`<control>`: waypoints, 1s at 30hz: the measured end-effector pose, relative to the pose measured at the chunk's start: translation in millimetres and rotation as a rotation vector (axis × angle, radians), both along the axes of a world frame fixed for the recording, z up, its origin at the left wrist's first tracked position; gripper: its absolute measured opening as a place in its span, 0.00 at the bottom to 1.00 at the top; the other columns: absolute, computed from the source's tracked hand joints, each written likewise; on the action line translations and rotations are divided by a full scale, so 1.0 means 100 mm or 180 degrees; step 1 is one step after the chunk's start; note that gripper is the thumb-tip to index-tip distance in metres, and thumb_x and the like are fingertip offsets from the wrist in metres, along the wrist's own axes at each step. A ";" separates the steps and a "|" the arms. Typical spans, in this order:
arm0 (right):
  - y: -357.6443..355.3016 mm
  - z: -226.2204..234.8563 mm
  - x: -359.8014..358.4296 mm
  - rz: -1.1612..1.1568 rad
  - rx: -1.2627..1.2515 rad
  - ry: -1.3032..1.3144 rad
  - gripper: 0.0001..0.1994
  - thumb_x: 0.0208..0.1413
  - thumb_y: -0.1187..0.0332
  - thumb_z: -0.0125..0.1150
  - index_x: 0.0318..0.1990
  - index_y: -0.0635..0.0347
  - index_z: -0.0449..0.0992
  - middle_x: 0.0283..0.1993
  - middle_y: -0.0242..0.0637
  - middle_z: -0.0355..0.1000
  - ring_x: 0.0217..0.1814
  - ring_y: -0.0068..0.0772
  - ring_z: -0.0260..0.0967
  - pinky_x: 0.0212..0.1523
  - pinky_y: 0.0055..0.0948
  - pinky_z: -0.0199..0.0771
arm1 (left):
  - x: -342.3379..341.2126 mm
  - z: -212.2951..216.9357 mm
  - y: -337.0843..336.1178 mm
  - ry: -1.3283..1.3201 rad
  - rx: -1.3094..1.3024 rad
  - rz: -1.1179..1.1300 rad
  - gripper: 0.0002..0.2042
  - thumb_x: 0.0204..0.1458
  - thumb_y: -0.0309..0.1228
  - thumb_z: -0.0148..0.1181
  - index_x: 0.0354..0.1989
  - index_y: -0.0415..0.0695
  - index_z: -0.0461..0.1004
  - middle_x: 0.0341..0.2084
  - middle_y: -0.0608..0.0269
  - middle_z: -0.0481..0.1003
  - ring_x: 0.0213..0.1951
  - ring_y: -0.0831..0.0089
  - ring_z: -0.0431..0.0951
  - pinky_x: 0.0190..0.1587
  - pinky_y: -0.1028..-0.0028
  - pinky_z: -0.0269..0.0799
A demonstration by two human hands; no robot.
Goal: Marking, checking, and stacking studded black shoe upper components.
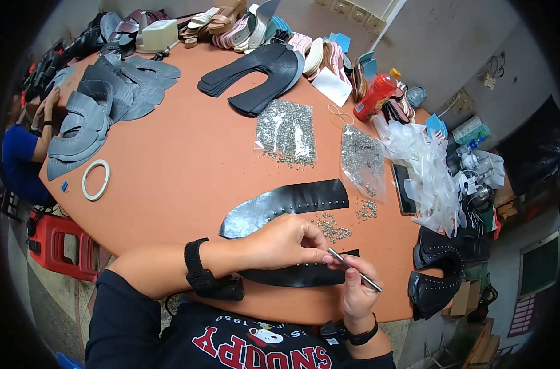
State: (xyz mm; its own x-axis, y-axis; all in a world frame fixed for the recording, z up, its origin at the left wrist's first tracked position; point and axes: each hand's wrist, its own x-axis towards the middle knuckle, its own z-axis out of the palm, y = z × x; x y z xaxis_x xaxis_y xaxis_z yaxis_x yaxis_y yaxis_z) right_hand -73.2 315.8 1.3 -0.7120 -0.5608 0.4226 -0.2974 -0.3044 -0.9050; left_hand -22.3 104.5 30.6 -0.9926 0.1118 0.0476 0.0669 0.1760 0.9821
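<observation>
A black U-shaped leather piece (pixel 261 210) lies at the table's near edge, a row of small metal studs along its inner edge. My left hand (pixel 289 238) reaches across it and covers part of its curve and nearer arm. The left fingertips are pinched together at the upper end of a slim metal rod (pixel 371 281); whatever they hold is too small to make out. My right hand (pixel 359 288) is closed on that rod, which slants down to the right. Loose metal studs (pixel 334 231) lie scattered just beyond my fingers, with a second little heap (pixel 366 210) to their right.
Two clear bags of studs (pixel 286 126) (pixel 361 157) lie farther back. Black leather pieces (pixel 255 71) are stacked behind, grey ones (pixel 83 126) at left near a tape roll (pixel 95 180). A phone (pixel 404 189), white plastic scraps (pixel 430 178), a red bottle (pixel 377 95) and studded black pieces (pixel 436 270) line the right.
</observation>
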 end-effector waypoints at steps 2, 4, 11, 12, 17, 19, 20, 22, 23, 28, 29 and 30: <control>-0.02 0.00 0.02 0.0032 -0.0007 0.0054 0.10 0.60 0.74 0.54 0.47 0.70 0.72 0.43 0.52 0.74 0.43 0.41 0.75 0.46 0.36 0.77 | 0.03 -0.03 0.02 0.0077 0.0037 0.0064 0.12 0.49 0.38 0.65 0.30 0.40 0.79 0.23 0.59 0.78 0.26 0.74 0.78 0.31 0.73 0.72; -0.02 -0.04 0.04 0.0041 -0.0073 -0.0137 0.10 0.60 0.74 0.53 0.47 0.70 0.72 0.42 0.52 0.74 0.42 0.41 0.75 0.46 0.36 0.77 | 0.06 0.00 0.01 0.0153 0.0074 0.0130 0.11 0.49 0.37 0.65 0.30 0.40 0.79 0.24 0.60 0.78 0.25 0.73 0.78 0.31 0.73 0.72; -0.03 -0.05 0.06 0.0081 -0.0199 -0.0181 0.10 0.62 0.70 0.52 0.45 0.69 0.72 0.42 0.52 0.73 0.43 0.42 0.75 0.44 0.38 0.78 | 0.11 -0.02 0.02 0.1015 -0.0849 0.0267 0.06 0.48 0.27 0.62 0.31 0.37 0.77 0.25 0.58 0.75 0.25 0.71 0.79 0.26 0.75 0.73; -0.03 -0.06 0.06 0.0080 -0.0198 -0.0182 0.10 0.62 0.70 0.52 0.45 0.69 0.72 0.42 0.52 0.73 0.43 0.42 0.75 0.44 0.38 0.78 | 0.11 -0.02 0.03 0.0915 -0.0700 0.0264 0.05 0.48 0.26 0.62 0.31 0.38 0.77 0.24 0.59 0.75 0.24 0.70 0.78 0.25 0.74 0.72; -0.03 -0.06 0.09 -0.0024 -0.0281 -0.0098 0.10 0.62 0.69 0.53 0.45 0.68 0.71 0.41 0.51 0.73 0.41 0.41 0.74 0.44 0.38 0.77 | 0.11 -0.07 -0.01 0.1065 -0.0851 0.0314 0.05 0.47 0.28 0.62 0.30 0.41 0.76 0.25 0.61 0.75 0.28 0.65 0.77 0.31 0.69 0.72; -0.03 -0.06 0.11 -0.0057 -0.0228 -0.0191 0.10 0.62 0.70 0.53 0.45 0.68 0.71 0.40 0.50 0.73 0.41 0.41 0.74 0.45 0.38 0.76 | 0.11 -0.09 -0.02 0.1174 -0.1063 0.0311 0.05 0.46 0.30 0.62 0.30 0.43 0.76 0.26 0.61 0.75 0.31 0.63 0.76 0.33 0.66 0.71; -0.03 -0.06 0.11 -0.0090 -0.0179 -0.0274 0.10 0.62 0.70 0.53 0.44 0.68 0.71 0.40 0.50 0.74 0.40 0.40 0.74 0.45 0.37 0.76 | 0.11 -0.10 -0.02 0.1437 -0.1254 0.0391 0.05 0.46 0.30 0.62 0.30 0.43 0.76 0.26 0.62 0.75 0.32 0.64 0.76 0.35 0.66 0.70; -0.05 -0.06 0.12 -0.0090 -0.0180 -0.0320 0.10 0.62 0.70 0.53 0.44 0.68 0.71 0.39 0.50 0.74 0.40 0.40 0.74 0.45 0.37 0.75 | 0.12 -0.10 -0.03 0.1696 -0.1441 0.0473 0.05 0.46 0.30 0.62 0.30 0.44 0.76 0.25 0.63 0.74 0.32 0.66 0.76 0.37 0.66 0.70; -0.06 -0.07 0.12 -0.0091 -0.0184 -0.0365 0.09 0.61 0.70 0.53 0.44 0.68 0.71 0.39 0.50 0.74 0.40 0.39 0.74 0.45 0.36 0.75 | 0.13 -0.09 -0.02 0.1851 -0.1623 0.0505 0.05 0.46 0.29 0.61 0.30 0.44 0.77 0.25 0.64 0.74 0.33 0.67 0.76 0.39 0.66 0.69; -0.05 -0.11 0.11 -0.0017 -0.0089 -0.0383 0.09 0.62 0.71 0.53 0.45 0.68 0.70 0.39 0.49 0.74 0.41 0.38 0.74 0.46 0.36 0.76 | 0.15 -0.07 -0.02 0.2133 -0.1976 0.0500 0.06 0.43 0.29 0.60 0.31 0.44 0.77 0.26 0.66 0.73 0.35 0.69 0.76 0.45 0.67 0.69; -0.06 -0.11 0.11 0.0002 -0.0044 -0.0414 0.09 0.62 0.71 0.52 0.45 0.68 0.70 0.39 0.48 0.74 0.41 0.38 0.75 0.46 0.36 0.76 | 0.16 -0.08 -0.02 0.2156 -0.2060 0.0514 0.06 0.42 0.29 0.60 0.30 0.45 0.77 0.26 0.66 0.73 0.35 0.69 0.76 0.45 0.67 0.69; -0.06 -0.10 0.11 0.0004 -0.0040 -0.0419 0.09 0.62 0.71 0.52 0.45 0.68 0.70 0.39 0.48 0.74 0.41 0.38 0.75 0.46 0.36 0.76 | 0.16 -0.08 -0.02 0.2180 -0.2143 0.0526 0.07 0.42 0.30 0.60 0.30 0.45 0.77 0.27 0.66 0.73 0.34 0.69 0.76 0.46 0.66 0.69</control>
State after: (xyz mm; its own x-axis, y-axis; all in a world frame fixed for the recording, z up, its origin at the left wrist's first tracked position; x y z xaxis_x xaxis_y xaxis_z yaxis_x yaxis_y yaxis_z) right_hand -62.0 309.3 -9.0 -0.7612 -0.5569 0.3324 -0.1758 -0.3162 -0.9323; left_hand -6.2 102.9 22.6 -0.7794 0.1887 0.5974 0.5100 0.7449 0.4301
